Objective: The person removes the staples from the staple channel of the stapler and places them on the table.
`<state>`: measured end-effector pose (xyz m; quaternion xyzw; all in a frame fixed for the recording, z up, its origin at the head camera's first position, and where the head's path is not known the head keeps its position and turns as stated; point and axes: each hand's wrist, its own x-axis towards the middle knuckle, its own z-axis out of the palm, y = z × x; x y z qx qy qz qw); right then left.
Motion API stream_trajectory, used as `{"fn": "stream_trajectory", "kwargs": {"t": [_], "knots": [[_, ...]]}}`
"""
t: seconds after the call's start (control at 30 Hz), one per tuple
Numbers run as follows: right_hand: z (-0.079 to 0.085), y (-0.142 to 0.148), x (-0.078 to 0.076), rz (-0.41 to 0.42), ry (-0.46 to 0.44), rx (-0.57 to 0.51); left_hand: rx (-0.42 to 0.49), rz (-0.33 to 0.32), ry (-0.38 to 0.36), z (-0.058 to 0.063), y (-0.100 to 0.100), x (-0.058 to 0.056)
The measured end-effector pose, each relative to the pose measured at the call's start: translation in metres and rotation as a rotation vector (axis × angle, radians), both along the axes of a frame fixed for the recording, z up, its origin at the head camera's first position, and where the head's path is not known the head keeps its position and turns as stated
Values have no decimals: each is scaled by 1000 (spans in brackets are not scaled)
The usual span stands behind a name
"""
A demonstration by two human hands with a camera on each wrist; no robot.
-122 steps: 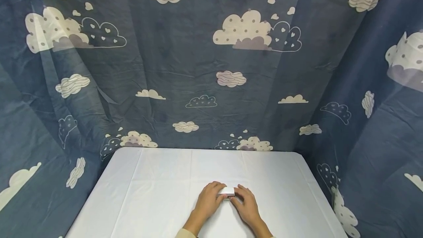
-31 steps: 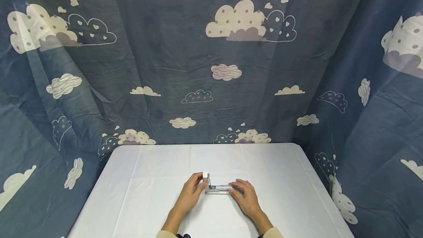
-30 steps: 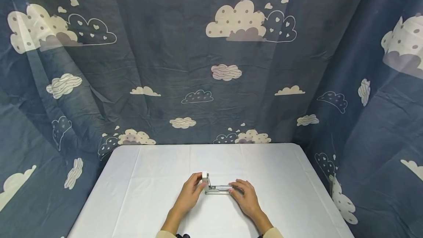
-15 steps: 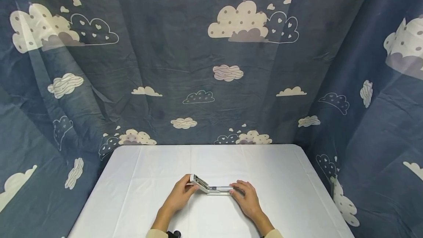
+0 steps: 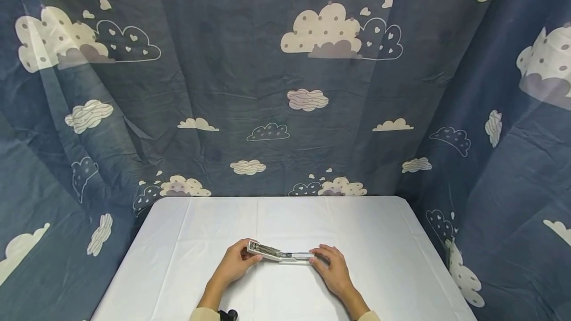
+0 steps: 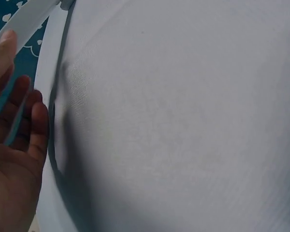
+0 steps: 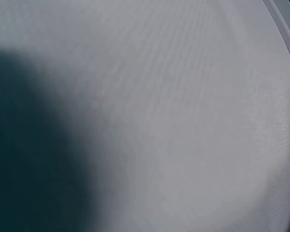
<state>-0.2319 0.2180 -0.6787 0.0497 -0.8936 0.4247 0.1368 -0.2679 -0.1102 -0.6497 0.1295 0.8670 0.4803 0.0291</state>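
Observation:
A white stapler (image 5: pixel 296 262) is unfolded over the table in the head view, its top arm (image 5: pixel 265 250) swung out to the left at a shallow upward slant, inner side showing. My left hand (image 5: pixel 235 263) pinches the far end of that arm between thumb and fingers. At the opposite end, my right hand (image 5: pixel 332 270) grips the base and the metal magazine (image 5: pixel 300 255). The left wrist view has my left hand (image 6: pixel 17 154) with the thumb against the pale stapler arm (image 6: pixel 31 19). Only a strip of the stapler (image 7: pixel 282 21) enters the right wrist view.
A white-covered table (image 5: pixel 200 227) lies under both hands. Dark blue curtains (image 5: pixel 241 83) with cloud prints enclose it at the back and sides. A black wrist strap piece (image 5: pixel 228 315) shows by the left sleeve (image 5: pixel 204 314).
The stapler, folded between both hands at first, has been opened out. My left hand has swung its top arm from upright down to the left; the right hand stays at the base end.

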Motion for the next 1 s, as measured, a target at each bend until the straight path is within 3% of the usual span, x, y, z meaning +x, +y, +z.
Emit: {"fn": "stream_trajectory", "kwargs": {"t": [0.27,0.5,0.63,0.83,0.9,1.0], "knots": [[-3,0,1,3,19,5,-83,94,-28,-4,-2,5],[2,3,1,9,-68,-43,-209,121,45,3,4,6],[2,4,0,12,-90,-45,-222,154,161,14,13,9],[3,4,-2,1,-50,-28,-292,135,466,24,40,14],[3,3,-2,-7,-51,-24,-318,101,517,23,51,16],[2,1,-2,-13,-56,-22,-356,54,524,18,65,19]]}}
